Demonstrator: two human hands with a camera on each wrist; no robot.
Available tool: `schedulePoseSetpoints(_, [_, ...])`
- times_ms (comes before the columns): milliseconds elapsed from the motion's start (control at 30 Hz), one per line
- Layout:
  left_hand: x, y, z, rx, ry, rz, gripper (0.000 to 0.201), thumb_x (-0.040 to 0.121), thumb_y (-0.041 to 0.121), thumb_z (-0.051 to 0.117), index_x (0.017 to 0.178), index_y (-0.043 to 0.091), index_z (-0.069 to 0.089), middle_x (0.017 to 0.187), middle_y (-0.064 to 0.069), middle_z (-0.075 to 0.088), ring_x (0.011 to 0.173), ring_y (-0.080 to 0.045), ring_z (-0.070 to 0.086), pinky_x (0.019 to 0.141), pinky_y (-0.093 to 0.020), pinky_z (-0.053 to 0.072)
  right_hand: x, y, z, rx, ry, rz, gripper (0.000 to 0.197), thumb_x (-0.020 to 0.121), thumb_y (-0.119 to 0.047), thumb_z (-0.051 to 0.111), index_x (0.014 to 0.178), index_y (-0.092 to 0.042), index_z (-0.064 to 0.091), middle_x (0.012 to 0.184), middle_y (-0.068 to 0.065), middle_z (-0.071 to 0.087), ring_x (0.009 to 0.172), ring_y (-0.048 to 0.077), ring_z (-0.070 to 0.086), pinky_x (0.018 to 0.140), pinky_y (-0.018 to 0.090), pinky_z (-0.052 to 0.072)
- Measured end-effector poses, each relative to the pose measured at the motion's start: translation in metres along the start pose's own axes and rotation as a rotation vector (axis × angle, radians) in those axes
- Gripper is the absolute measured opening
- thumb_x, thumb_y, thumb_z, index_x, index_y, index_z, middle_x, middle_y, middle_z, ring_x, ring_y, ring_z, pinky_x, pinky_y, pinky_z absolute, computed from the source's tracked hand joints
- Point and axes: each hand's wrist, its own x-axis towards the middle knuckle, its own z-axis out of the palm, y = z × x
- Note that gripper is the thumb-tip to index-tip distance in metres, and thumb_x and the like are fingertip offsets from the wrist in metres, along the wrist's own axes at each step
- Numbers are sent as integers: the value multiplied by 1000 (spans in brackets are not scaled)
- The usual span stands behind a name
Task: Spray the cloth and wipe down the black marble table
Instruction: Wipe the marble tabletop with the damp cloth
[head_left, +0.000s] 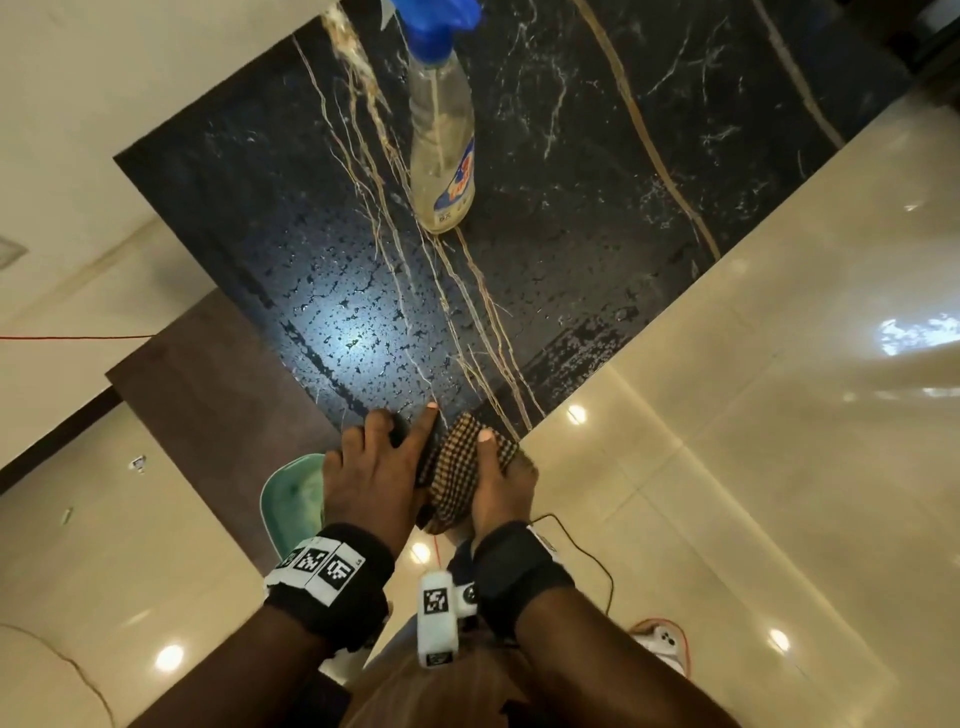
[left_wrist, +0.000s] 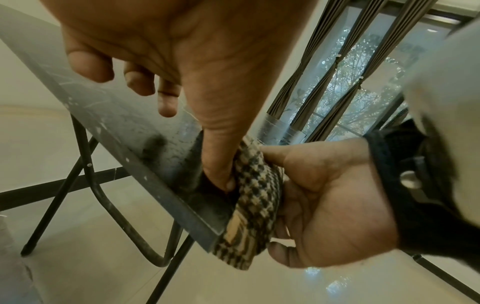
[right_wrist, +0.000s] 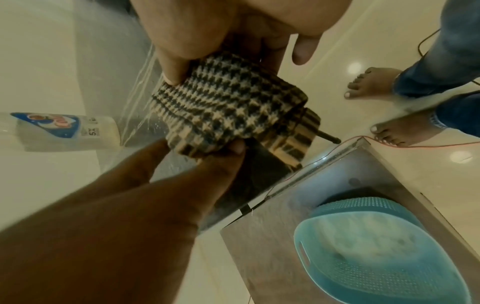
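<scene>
A teal perforated basket (right_wrist: 384, 253) sits beside a brown wooden surface (head_left: 208, 415). Red cable (right_wrist: 428, 146) and black cable (head_left: 597, 551) cross the glossy cream floor tiles (head_left: 753, 467). Tied-back curtains (left_wrist: 335, 67) frame a window.

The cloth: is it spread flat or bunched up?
Bunched up. The cloth is folded over the table corner, gripped by the left hand and the right hand.

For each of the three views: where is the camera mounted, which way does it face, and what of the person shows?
Head: above, facing down at the table, spray bottle and cloth; both forearms, left hand, right hand.
Left wrist: low, along the palm at the table edge; both hands.
Right wrist: along the fingers toward the basket; both hands, bare feet.
All share the cloth.
</scene>
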Motion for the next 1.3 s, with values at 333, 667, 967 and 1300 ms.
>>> schedulePoseSetpoints(333, [-14, -11, 4, -29, -32, -72, 105, 69, 59, 76, 153, 46, 14, 138, -10, 37, 110, -32, 43, 86, -46, 45, 42, -91, -27, 46, 250, -228, 53, 95, -49, 60, 118, -2, 68, 120, 14, 69, 110, 32, 64, 86, 35, 51])
schedulePoseSetpoints(667, [-27, -22, 8, -69, -33, -127, 96, 76, 37, 77, 153, 43, 21, 138, -12, 34, 112, -33, 40, 89, -49, 46, -2, -5, 4, -95, 47, -93, 71, 77, -85, 49, 103, -22, 65, 103, -6, 67, 101, 18, 61, 83, 31, 55])
schedulePoseSetpoints(967, [-34, -32, 6, -127, -65, -129, 86, 79, 16, 46, 155, 40, 15, 143, -14, 32, 116, -35, 40, 94, -50, 46, -24, 16, 15, -74, -44, -61, 39, 94, -61, 51, 104, -23, 57, 114, -7, 62, 100, 13, 56, 88, 11, 47])
schedulePoseSetpoints(1300, [-36, -38, 19, -276, -66, -135, 68, 94, 28, 45, 156, 27, 18, 151, -8, 35, 131, -33, 36, 99, -55, 37, 13, -2, 0, -8, 70, -146, 64, 79, -77, 59, 104, -19, 67, 111, 3, 70, 108, 27, 65, 96, 48, 55])
